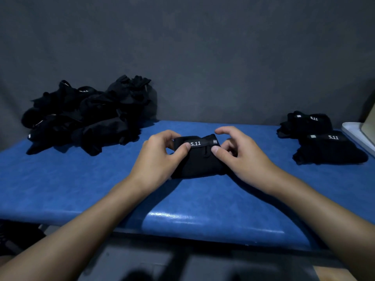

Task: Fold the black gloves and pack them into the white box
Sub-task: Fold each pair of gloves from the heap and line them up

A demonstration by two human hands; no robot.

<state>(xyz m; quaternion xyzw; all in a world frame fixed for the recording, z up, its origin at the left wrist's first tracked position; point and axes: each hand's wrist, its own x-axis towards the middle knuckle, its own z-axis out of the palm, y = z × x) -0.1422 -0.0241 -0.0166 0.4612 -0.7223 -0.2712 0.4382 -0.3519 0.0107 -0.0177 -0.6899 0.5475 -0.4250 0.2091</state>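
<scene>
1. Gloves fill the scene, and the one being worked on is a black folded glove (199, 163) lying in the middle of the blue table (101, 189). Its strap (203, 143), printed with a white "5.11", faces up along the far edge.
2. The left hand (156, 157) grips the left end of the folded glove. Its thumb (183, 148) presses down on the strap just beside the printed number, and the other fingers (162, 136) are curled round the far side, pinching the cloth between them.
3. The right hand (241, 157) holds the right end of the folded glove. Its thumb (216, 150) is pressed on the strap and the lower fingers are curled in against the glove's end. The index finger (227, 130) arches above the glove and does not touch it.
4. Both forearms are bare and reach in from the near side, with the folded glove between the hands.
5. To the left of the folded glove and beyond it, well apart, a loose pile of black gloves (87, 116) is heaped against the grey wall (203, 47).
6. To the right of the folded glove, well apart, lie two folded bundles (328, 151). They touch, one behind the other, and each has its printed strap up.
7. Further right of the folded glove, past those bundles, the white box (353, 132) shows only a strip of rim at the frame edge. A tan panel (369, 126) rises there, and I cannot tell whether it stands inside the box.
</scene>
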